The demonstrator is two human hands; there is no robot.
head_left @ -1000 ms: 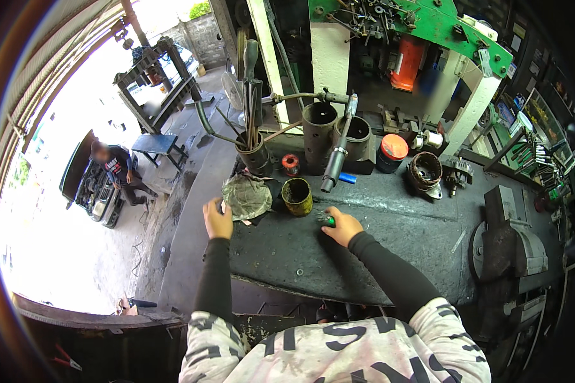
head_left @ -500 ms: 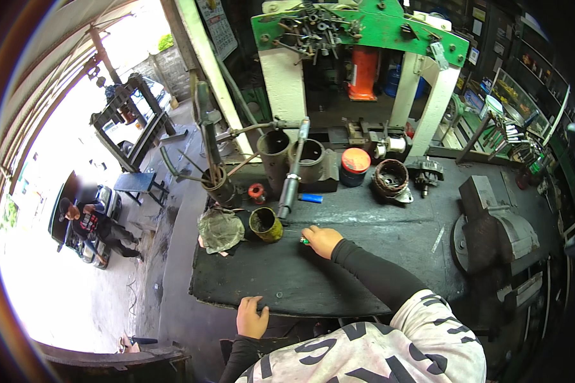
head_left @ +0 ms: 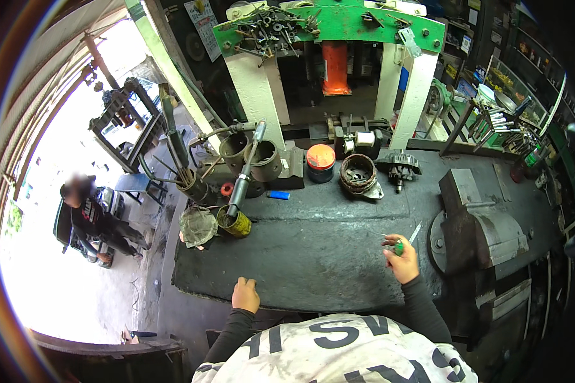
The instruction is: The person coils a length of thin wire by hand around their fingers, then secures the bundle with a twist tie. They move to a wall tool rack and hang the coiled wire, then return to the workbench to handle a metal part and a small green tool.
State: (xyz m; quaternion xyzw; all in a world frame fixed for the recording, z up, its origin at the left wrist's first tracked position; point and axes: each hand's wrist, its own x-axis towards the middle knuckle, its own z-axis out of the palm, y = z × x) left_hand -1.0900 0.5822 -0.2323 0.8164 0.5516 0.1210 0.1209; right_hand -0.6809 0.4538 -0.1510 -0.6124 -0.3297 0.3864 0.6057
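Observation:
My right hand [head_left: 404, 263] is closed around a green-handled screwdriver [head_left: 399, 247], held over the right part of the dark workbench [head_left: 313, 262]. Its thin shaft points away to the left. Close beside this hand lies a narrow pale strip [head_left: 416, 232]. My left hand [head_left: 245, 295] rests at the bench's front edge, its fingers curled in, and no object shows in it. Beyond it stand a yellow can [head_left: 238, 227] and a crumpled grey cloth [head_left: 198, 226].
A bench vise [head_left: 482, 233] stands at the right. Toward the back are a wound stator [head_left: 359, 175], a rotor part [head_left: 399, 168], a red-lidded jar [head_left: 321, 163], a blue cylinder [head_left: 278, 195] and metal cups [head_left: 264, 163]. A green press frame [head_left: 338, 25] rises behind. Another person [head_left: 92, 217] stands outside, left.
My right hand has moved right, from near the yellow can to beside the vise, with the screwdriver. My left hand stays at the front edge. The view has shifted to the right.

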